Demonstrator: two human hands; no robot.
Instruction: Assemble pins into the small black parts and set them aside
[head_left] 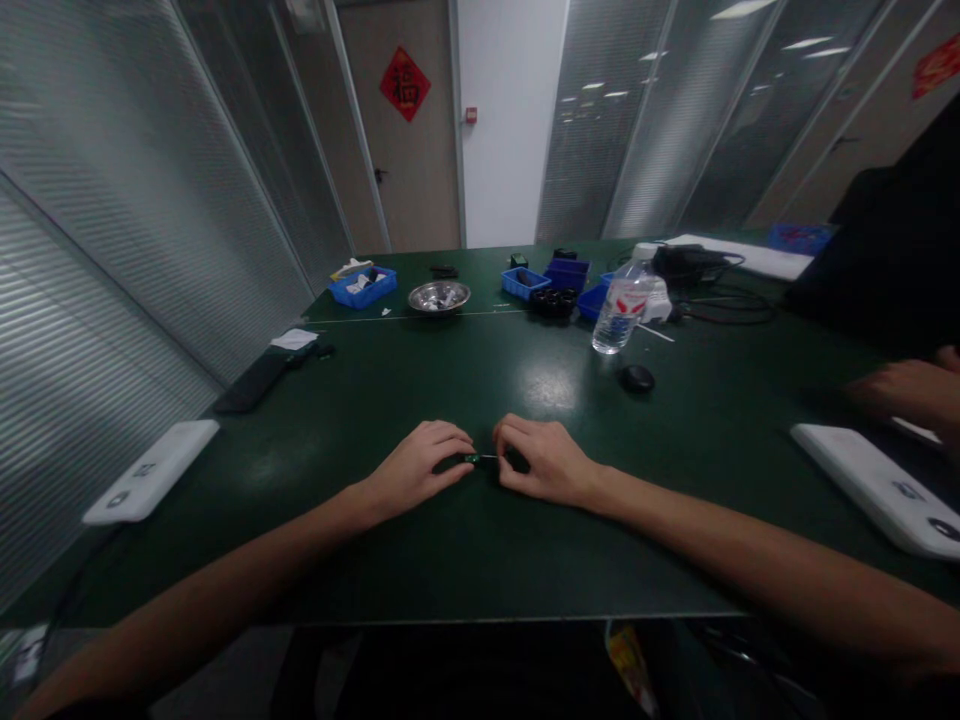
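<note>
My left hand (425, 462) and my right hand (541, 461) rest on the dark green table (480, 540), close together near its middle front. Both have their fingers curled in a pinch around a small dark part with a green spot (472, 459) and a thin pin or wire running between the two hands. The right hand's fingers cover a dark piece that is too small to name. Most of the part is hidden by the fingertips.
A clear water bottle (621, 306) and a black mouse-like object (636, 378) stand behind my hands. Farther back are blue bins (363, 285), a metal bowl (439, 296) and cables. White devices (152, 470) lie left and right (877, 487). Another person's hand (911, 392) is at right.
</note>
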